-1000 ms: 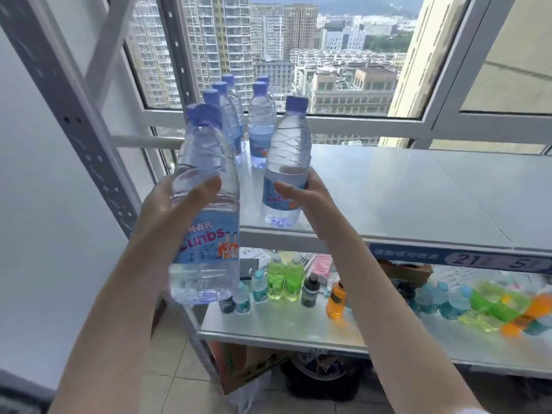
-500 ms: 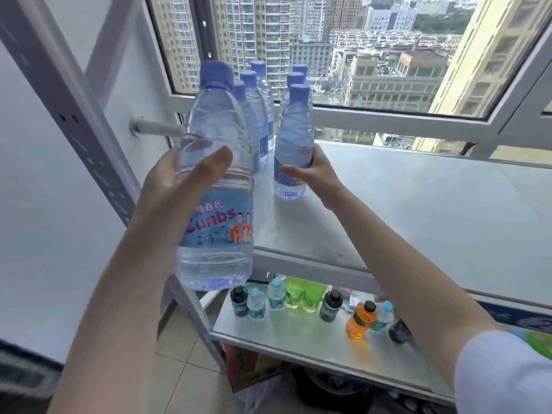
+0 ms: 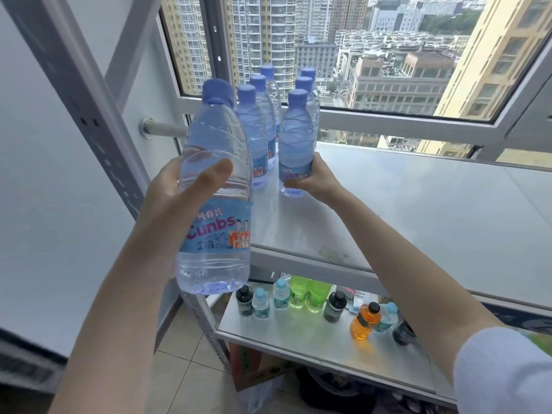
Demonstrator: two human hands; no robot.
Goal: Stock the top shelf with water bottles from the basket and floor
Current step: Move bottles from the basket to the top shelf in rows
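1. Your left hand (image 3: 182, 198) is wrapped round a water bottle (image 3: 215, 186), with the thumb across its front just above the blue label. The bottle is upright, capped and in the air. It is off the left front corner of the top shelf (image 3: 418, 219) and does not touch it.
2. Your right hand (image 3: 313, 180) grips a second bottle (image 3: 297, 141) low down, over its label. This bottle stands upright on the top shelf, toward its left rear.
3. Your hands are apart, each clamped on its own bottle.
4. Five more bottles (image 3: 257, 130) stand on the top shelf at its left rear. Three are in a line along the left edge, and two are in a line right behind the bottle in your right hand. All are upright with blue caps on, packed just beside one another.
5. Below the top shelf, a lower shelf (image 3: 313, 339) carries small drinks. Among them are two green bottles (image 3: 307, 294) side by side, an orange bottle (image 3: 364, 321), and some dark and pale blue ones.
6. Further below the top shelf, a cardboard box (image 3: 257, 372) sits at floor level. You cannot tell what is in it.
7. A grey perforated post (image 3: 98, 121) rises at the left end of the top shelf. Behind the shelf, a window (image 3: 358, 40) looks out on tall buildings.
8. A white sleeve (image 3: 501, 372) covers your right upper arm.
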